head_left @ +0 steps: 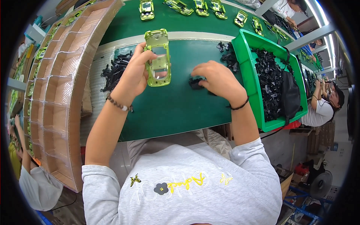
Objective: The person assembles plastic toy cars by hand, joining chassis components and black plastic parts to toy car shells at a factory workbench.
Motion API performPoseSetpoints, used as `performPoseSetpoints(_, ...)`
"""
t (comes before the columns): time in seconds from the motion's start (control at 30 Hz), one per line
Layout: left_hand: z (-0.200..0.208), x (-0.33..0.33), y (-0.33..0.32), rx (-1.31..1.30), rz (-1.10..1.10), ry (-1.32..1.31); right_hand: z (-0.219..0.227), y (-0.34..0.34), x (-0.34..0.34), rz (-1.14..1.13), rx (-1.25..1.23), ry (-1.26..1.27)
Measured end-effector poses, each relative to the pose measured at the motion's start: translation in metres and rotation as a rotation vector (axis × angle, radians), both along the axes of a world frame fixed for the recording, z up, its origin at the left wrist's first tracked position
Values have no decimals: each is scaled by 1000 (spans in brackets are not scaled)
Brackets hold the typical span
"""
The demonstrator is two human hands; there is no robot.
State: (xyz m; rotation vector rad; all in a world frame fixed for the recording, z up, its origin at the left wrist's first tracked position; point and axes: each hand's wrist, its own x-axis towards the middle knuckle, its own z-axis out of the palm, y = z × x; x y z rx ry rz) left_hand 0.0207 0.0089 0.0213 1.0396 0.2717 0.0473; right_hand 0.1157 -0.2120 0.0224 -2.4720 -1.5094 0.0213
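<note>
1 lime-green toy car body shell [160,59] is held up well left of the green bin [252,80], pinched at its edge between thumb and fingers of the left hand [138,69]. Nearer the bin, on its left, the right hand [218,78] bends its fingers and thumb over 1 small black plastic part [195,83] (whether they grip it, I cannot tell). More black parts [267,86] lie in the bin and just beside its left wall. Beyond it, similar shells [201,7] sit on a green surface [127,26].
</note>
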Motion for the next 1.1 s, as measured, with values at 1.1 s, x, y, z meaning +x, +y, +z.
performPoseSetpoints(1.1, -28, -19, 19, -39, 183, -81, -7, 50, 10, -187, 119, 157)
